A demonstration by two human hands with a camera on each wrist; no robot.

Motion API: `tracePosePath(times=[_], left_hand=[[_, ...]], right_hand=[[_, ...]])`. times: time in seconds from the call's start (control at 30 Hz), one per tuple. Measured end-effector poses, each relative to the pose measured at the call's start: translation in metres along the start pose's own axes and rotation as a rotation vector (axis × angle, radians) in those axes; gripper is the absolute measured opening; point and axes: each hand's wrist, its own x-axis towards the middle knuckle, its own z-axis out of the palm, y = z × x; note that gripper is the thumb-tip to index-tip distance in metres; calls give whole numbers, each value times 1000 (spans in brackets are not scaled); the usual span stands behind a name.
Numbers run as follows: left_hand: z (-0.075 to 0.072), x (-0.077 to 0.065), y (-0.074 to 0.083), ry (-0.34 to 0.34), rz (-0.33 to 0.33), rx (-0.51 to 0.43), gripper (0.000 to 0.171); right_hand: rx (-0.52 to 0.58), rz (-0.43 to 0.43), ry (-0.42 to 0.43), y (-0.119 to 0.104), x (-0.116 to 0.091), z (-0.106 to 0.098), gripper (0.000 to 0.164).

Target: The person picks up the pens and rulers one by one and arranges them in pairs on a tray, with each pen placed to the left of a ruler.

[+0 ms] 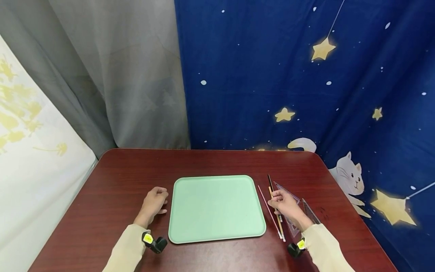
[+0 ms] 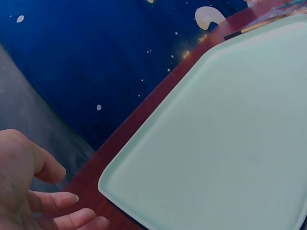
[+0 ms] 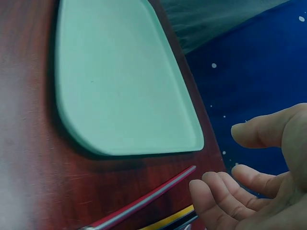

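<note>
A pale green tray (image 1: 217, 209) lies flat in the middle of the table. Beside its left edge is my left hand (image 1: 153, 204), fingers loosely bent and holding nothing. In the left wrist view, that hand's fingertips (image 2: 72, 197) are apart from the tray's corner. My right hand (image 1: 287, 206) hovers over the pencils right of the tray, its thumb and fingers spread apart with nothing between them. Under or beside it lie a red striped pencil (image 3: 148, 196), a yellow pencil (image 1: 280, 226) and a black pencil (image 1: 270, 181), the latter two partly hidden by the hand.
A clear purplish set square (image 1: 293, 227) lies partly beneath the right hand. Another transparent triangular ruler (image 1: 310, 212) is farther right, by the sleeve. The dark red wooden table (image 1: 136, 170) ends at a grey curtain (image 1: 146, 94) and a blue star-patterned curtain (image 1: 244, 94).
</note>
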Motion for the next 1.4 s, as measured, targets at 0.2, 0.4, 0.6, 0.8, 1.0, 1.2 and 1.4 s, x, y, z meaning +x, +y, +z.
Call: tracePosePath(times=[0.2,0.4,0.6,0.8,1.0,1.2,1.4], left_hand=[[0,-1,-5,-30,-35,-62,44],[2,-1,-12,-57,-31,-94,44],[4,-1,-18,-61,-43,-117,43],[5,-1,-21,-55,-51,-132,42],[7,0,-23,-58,-47,-142,42],[9,1,-24,-64,-45,-165,41],[10,1,-24,-59,-44,-163,40]], right_hand=[[-23,10,0,11,-6,5,35],[-30,35,-12,23,-12,9,33],[-68,28,7,31,-14,10,31],[-131,42,22,29,-18,8,29],[-239,-3,29,24,-20,7,32],[-278,-15,34,22,-21,8,30],[-313,0,35,24,-23,10,28]])
